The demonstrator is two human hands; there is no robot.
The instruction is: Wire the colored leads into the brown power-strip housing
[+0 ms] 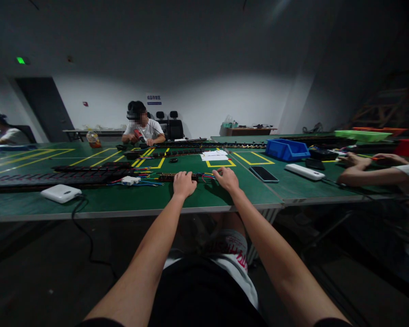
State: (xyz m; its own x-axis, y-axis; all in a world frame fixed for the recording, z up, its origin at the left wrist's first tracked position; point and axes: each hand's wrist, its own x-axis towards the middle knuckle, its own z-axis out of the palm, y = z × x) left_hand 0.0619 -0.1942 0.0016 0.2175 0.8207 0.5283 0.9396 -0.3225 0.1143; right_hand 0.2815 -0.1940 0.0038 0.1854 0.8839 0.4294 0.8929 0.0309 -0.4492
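Observation:
A short black strip with brass-coloured points along it (166,177) lies on the green table, near its front edge. My left hand (184,184) is closed over the strip's right part, with the fingers curled across its top. From the strip's right end comes a bunch of coloured wires (205,176), blue, red and yellow among them. My right hand (227,179) is bent over the free ends of these wires, thumb and fingertips drawn together on them. The exact hold of the fingertips is too small to make out.
Long black strips with wires (54,177) lie at the left, beside a white power bank (61,193). Rightward are a phone (264,174), another white power bank (305,172) and a blue bin (286,150). A co-worker (145,127) sits opposite; another's arms (371,175) reach in from the right.

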